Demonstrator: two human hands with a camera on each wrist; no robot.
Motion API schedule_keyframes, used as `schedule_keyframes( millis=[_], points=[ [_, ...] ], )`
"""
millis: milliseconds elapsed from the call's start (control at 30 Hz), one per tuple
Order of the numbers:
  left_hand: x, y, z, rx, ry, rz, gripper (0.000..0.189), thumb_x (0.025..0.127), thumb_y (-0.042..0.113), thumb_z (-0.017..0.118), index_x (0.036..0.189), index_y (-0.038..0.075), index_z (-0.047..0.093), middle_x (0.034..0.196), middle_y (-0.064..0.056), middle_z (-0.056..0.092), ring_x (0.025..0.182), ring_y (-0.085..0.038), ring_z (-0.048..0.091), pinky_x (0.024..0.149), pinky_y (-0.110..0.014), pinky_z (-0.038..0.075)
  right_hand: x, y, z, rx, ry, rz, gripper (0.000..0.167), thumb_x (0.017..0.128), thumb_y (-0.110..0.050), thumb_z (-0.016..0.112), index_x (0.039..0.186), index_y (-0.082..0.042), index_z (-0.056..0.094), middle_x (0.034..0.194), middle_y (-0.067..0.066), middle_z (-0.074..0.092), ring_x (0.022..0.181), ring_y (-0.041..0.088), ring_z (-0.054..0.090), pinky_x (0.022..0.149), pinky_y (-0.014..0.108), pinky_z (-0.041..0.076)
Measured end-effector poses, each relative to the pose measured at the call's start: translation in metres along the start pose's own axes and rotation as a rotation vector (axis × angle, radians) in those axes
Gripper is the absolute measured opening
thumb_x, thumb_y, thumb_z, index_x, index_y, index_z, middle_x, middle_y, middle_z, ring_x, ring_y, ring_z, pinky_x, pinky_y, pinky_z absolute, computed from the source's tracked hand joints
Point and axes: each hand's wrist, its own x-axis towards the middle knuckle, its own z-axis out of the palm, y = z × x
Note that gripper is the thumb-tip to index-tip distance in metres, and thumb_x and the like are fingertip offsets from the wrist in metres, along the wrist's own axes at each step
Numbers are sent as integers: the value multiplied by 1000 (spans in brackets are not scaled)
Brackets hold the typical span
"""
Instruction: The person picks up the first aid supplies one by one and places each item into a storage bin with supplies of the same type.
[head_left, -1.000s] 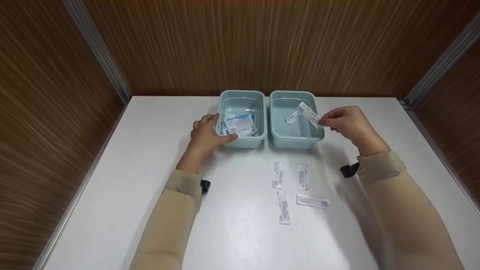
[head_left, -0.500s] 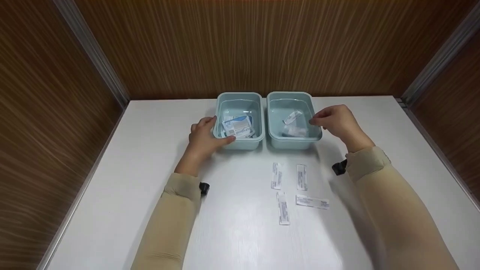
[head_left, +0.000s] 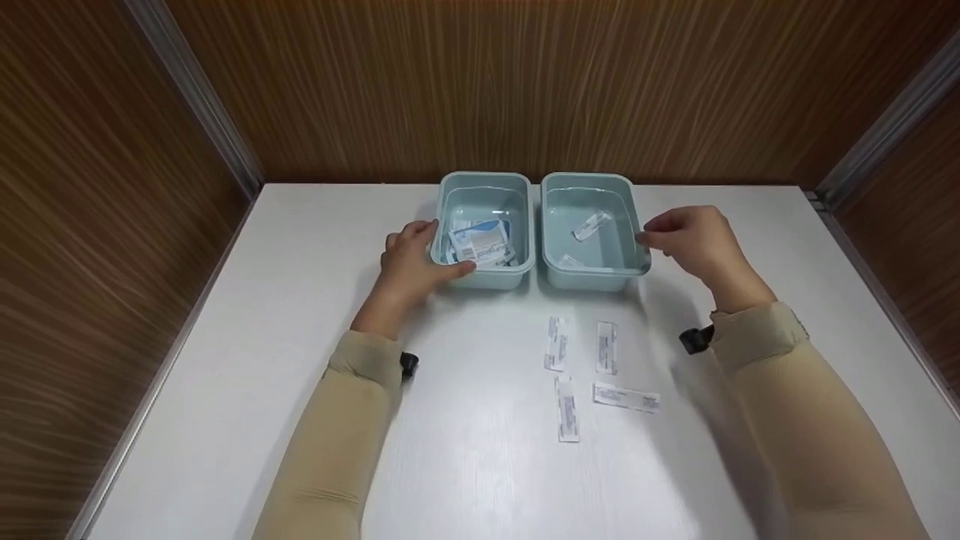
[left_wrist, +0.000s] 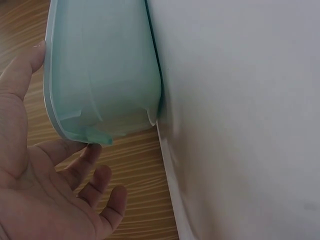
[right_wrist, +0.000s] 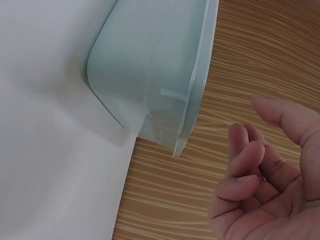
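My left hand (head_left: 409, 274) grips the left pale-green plastic bin (head_left: 486, 276) at its near-left corner, thumb on the front rim and fingertips along the side. Inside it lie white-and-blue packets (head_left: 482, 244), the top one with lettering like "Surgical". My right hand (head_left: 694, 240) hovers beside the right rim of a second bin (head_left: 592, 279), holding nothing; in the right wrist view its fingers are loosely curled, thumb apart. One narrow white packet (head_left: 592, 226), like a wrapped adhesive bandage, lies on that bin's floor. Another packet (head_left: 570, 261) shows partly behind the front wall.
Several narrow white packets lie on the white table (head_left: 465, 457) in front of the right bin, among them a sideways packet (head_left: 626, 397). The bins stand side by side near the wood-grain back wall (head_left: 480, 90). Similar panels rise at left and right.
My right hand has let go of a narrow packet over the right bin; it has dropped inside, near the front wall. My left hand has stayed on the left bin's corner.
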Motion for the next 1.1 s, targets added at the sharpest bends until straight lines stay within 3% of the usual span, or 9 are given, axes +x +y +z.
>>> schedule_keyframes(
  millis=[167, 433, 667, 800, 933, 1100],
  points=[
    [-1, 0, 0, 5, -2, -5, 110, 88, 59, 94, 177, 22, 41, 179, -5, 41, 159, -30, 32, 134, -58, 37, -11, 3, 3, 7, -3, -10, 45, 105, -40, 78, 133, -4, 80, 129, 17, 78, 108, 27, 66, 93, 42, 54],
    [-1, -3, 3, 15, -4, -1, 110, 88, 57, 94, 177, 19, 41, 178, -7, 42, 158, -31, 33, 133, -58, 37, -34, 8, 2, -23, 33, -62, 44, 104, -42, 80, 129, -5, 82, 114, 10, 80, 95, 20, 66, 79, 33, 54],
    [-2, -2, 5, -8, -3, -12, 111, 88, 56, 96, 177, 20, 41, 179, -5, 40, 158, -31, 32, 133, -58, 37, -61, 11, -5, -79, 14, -99, 46, 105, -45, 80, 132, -8, 82, 122, 14, 79, 100, 25, 66, 76, 28, 54],
    [-2, -2, 4, -16, -4, -22, 112, 87, 56, 96, 177, 21, 40, 178, -5, 41, 158, -31, 32, 133, -57, 38, -78, 11, -6, -100, 21, -129, 43, 103, -45, 83, 129, -11, 84, 124, 11, 80, 98, 20, 67, 76, 26, 53],
    [-1, -2, 4, -31, -11, -34, 113, 87, 55, 97, 178, 22, 39, 179, -4, 40, 158, -30, 32, 134, -57, 38, -96, 14, -4, -101, 15, -141, 42, 101, -44, 86, 129, -13, 84, 120, 10, 81, 91, 14, 67, 73, 25, 53],
    [-1, -2, 5, -22, -8, -21, 113, 87, 56, 97, 178, 22, 39, 178, -5, 40, 159, -31, 33, 134, -57, 36, -113, 20, 3, -113, -7, -158, 45, 99, -41, 89, 132, -11, 82, 115, 12, 80, 91, 18, 65, 70, 25, 52]
  ],
)
